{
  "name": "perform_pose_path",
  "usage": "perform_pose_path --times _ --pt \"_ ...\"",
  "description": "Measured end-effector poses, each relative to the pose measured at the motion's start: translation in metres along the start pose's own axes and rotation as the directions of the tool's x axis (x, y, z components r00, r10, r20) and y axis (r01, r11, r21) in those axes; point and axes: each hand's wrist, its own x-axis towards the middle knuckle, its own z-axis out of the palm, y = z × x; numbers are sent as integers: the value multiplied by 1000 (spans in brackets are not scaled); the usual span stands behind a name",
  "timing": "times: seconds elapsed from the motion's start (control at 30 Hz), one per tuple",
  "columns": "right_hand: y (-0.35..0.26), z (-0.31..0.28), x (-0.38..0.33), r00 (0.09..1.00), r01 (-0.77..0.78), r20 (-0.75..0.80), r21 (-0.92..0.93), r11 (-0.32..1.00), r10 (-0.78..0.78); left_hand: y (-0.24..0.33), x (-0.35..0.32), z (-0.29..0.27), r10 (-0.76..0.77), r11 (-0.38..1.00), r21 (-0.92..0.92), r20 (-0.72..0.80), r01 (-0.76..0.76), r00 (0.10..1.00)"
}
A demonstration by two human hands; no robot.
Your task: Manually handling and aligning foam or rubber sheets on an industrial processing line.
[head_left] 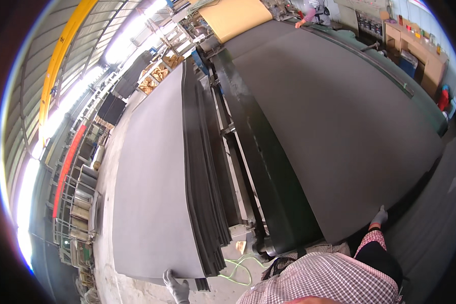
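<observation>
My left hand (177, 288), in a pale grey glove, is at the near edge of a tall stack of large grey sheets (152, 167). Its fingers reach onto the top sheet's edge and its thumb stands apart. To the right, a wide dark grey sheet (339, 116) lies over a long dark green belt table (283, 202). My gloved right hand (380, 217) grips that sheet's near edge, though the fingertips are partly hidden. The sleeve on that arm is checked, with a black cover over part of it.
At the far end, a co-worker's hand (300, 24) touches the dark sheet beside a yellowish sheet (235, 17). A metal frame (229, 129) runs between stack and belt. A green cord (238, 271) lies on the floor. Racks with rolls (83, 202) stand left, a desk (415, 50) far right.
</observation>
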Motion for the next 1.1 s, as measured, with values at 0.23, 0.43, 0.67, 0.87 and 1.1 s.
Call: perform_pose_path --times 0.23,0.43,0.67,0.87,1.1 --pt "-39 67 -36 996 16 -85 44 999 -12 22 26 -17 116 993 -9 143 -116 983" --pt "-62 57 0 998 3 -55 215 977 9 -14 41 -39 95 972 -232 226 -41 970" --pt "-37 20 45 989 74 103 259 963 -104 129 84 -57 382 915 292 -413 -278 826" --pt "-162 79 -74 487 874 376 -209 440 -789 433 105 16 470 850 10 -466 -526 750" --pt "-240 104 -365 36 368 691 663 652 -722 382 53 66 801 276 -895 12 -352 598"
